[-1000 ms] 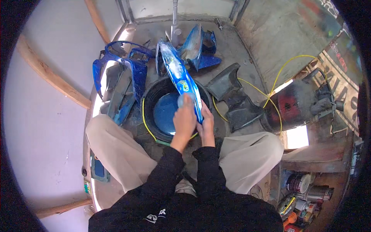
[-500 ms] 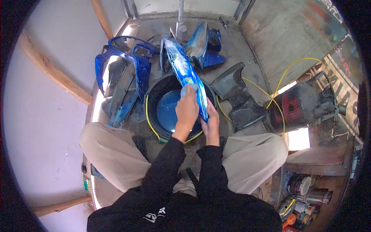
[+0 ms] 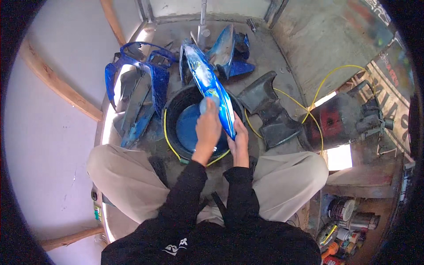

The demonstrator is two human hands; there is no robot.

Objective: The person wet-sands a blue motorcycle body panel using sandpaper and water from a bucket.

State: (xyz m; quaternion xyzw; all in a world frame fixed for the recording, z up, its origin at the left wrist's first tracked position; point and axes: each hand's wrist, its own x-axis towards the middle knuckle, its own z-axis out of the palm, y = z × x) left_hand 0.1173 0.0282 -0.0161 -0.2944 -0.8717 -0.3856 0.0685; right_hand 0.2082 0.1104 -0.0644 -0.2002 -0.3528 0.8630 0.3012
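Observation:
A long blue plastic body panel (image 3: 207, 76), with white worn patches, slants over a black bucket (image 3: 173, 140) of bluish water. My right hand (image 3: 239, 138) grips the panel's near lower end, fingers wrapped round its edge. My left hand (image 3: 208, 129), slightly blurred, presses a pale blue-grey pad (image 3: 203, 106) against the panel's left side, about halfway along. The pad is mostly covered by the fingers, so I cannot tell whether it is sandpaper or a sponge.
More blue body panels (image 3: 161, 86) lie on the floor beyond and left of the bucket. Right of it are a black moulded part (image 3: 279, 128), a yellow hose (image 3: 319, 126) and a dark red-marked tank (image 3: 331, 123). Cans and tools (image 3: 353, 223) fill a shelf at lower right.
My left hand with the pad has shifted slightly left and down along the panel. The right hand keeps its hold on the lower end. The whole view has moved slightly.

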